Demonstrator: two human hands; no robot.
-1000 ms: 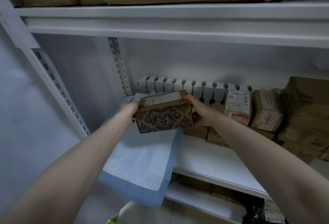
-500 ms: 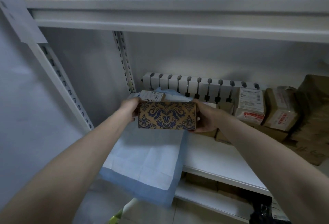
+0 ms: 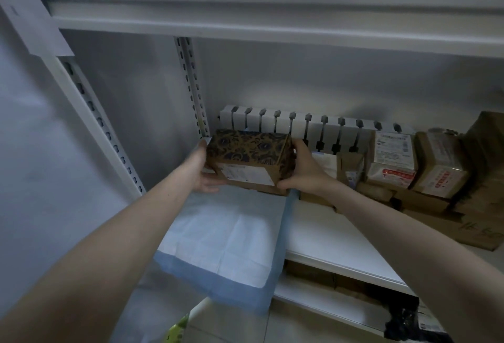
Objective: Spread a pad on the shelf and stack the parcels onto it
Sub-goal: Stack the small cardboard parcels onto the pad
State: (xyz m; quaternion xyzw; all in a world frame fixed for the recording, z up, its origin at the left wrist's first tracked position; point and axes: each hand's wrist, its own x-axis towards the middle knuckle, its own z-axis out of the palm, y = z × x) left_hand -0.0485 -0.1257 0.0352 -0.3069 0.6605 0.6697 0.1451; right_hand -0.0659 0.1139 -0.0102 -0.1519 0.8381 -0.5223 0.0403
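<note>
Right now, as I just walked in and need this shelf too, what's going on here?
A person grips a patterned parcel by its ends, with the left hand and right hand, at the back-left of the shelf, over the far end of a blue pad. The pad is spread out, its near edge hanging over the shelf's front. Whether the parcel rests on it yet, I cannot tell. The other parcels are piled to the right, off the pad.

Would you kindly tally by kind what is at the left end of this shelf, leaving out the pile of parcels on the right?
Pad: 1, blue, overhanging the shelf's front edge.
Patterned box: 1, at the pad's back end.
Hands: 2, left hand and right hand, gripping the box's ends.
Total: 4
</note>
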